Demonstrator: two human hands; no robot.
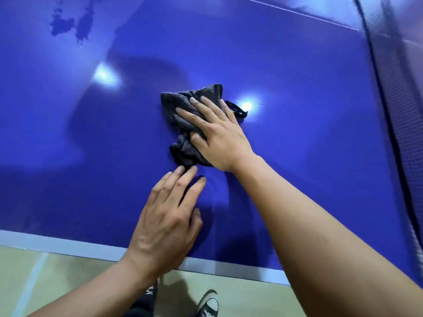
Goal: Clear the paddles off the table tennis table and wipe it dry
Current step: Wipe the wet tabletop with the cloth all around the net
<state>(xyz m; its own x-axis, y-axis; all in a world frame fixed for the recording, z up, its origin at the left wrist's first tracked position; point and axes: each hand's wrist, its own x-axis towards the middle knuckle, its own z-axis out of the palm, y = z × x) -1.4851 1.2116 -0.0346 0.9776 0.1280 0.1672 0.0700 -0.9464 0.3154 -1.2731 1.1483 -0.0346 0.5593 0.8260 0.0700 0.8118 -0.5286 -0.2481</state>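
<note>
I am pressing my right hand flat on a crumpled dark grey cloth in the middle of the blue table tennis table, with my fingers spread and straight rather than curled round the fabric. My left hand is resting on the bare surface just in front of the cloth. Its fingers are extended and loose, their tips lying at the cloth's near fold, and it is grasping nothing.

No paddles are showing on the part of the table in view, so I am judging the clearing done here and the drying under way. A patch of water is sitting well apart from the cloth, toward the far left, and the net is running down the right side.

To do this step well, my palm should be bearing down evenly so the whole wad is meeting the surface. The strokes should be overlapping and heading for that wet patch, not skirting it. The cloth's small loop is trailing out beside my fingers, and I am minding that it is not dragging streaks. The bunched cloth may be soaking unevenly, so turning it to a dry face looks wise.
</note>
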